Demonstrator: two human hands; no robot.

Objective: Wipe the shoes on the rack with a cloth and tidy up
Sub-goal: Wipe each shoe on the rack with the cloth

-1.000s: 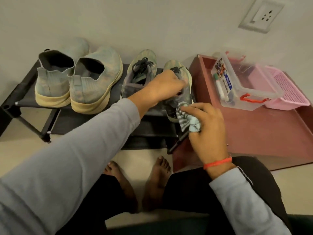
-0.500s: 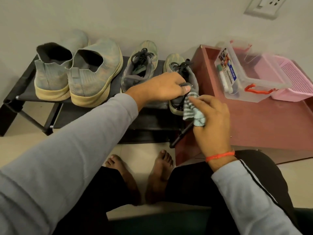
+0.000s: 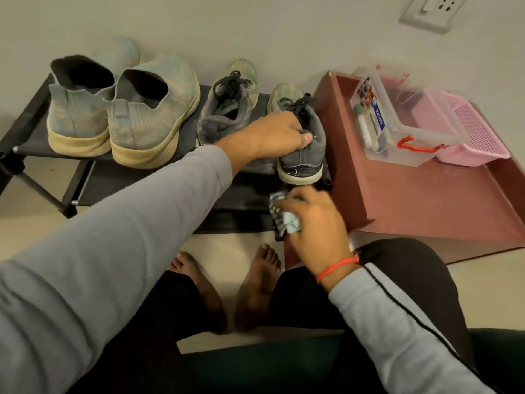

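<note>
A low black shoe rack (image 3: 34, 115) stands against the wall. On its top shelf sit two pale knit slip-on shoes (image 3: 147, 109) at the left and a pair of grey laced sneakers. My left hand (image 3: 272, 135) grips the right grey sneaker (image 3: 305, 155) around its opening, at the rack's right end. The left grey sneaker (image 3: 227, 106) stands beside it, untouched. My right hand (image 3: 315, 223) holds a bunched striped cloth (image 3: 284, 217) just below and in front of the held sneaker's heel, apart from it.
A maroon tray-like table (image 3: 426, 200) stands right of the rack, carrying a clear plastic box (image 3: 397, 120) with a red latch and a pink basket (image 3: 477, 132). My bare feet (image 3: 227, 285) rest on the floor below. A wall socket (image 3: 431, 9) is at the top right.
My right hand has pulled the cloth down and away from the sneaker's heel. My left hand has shifted its grip toward the sneaker's opening, and the sneaker sits straighter on the rack.
</note>
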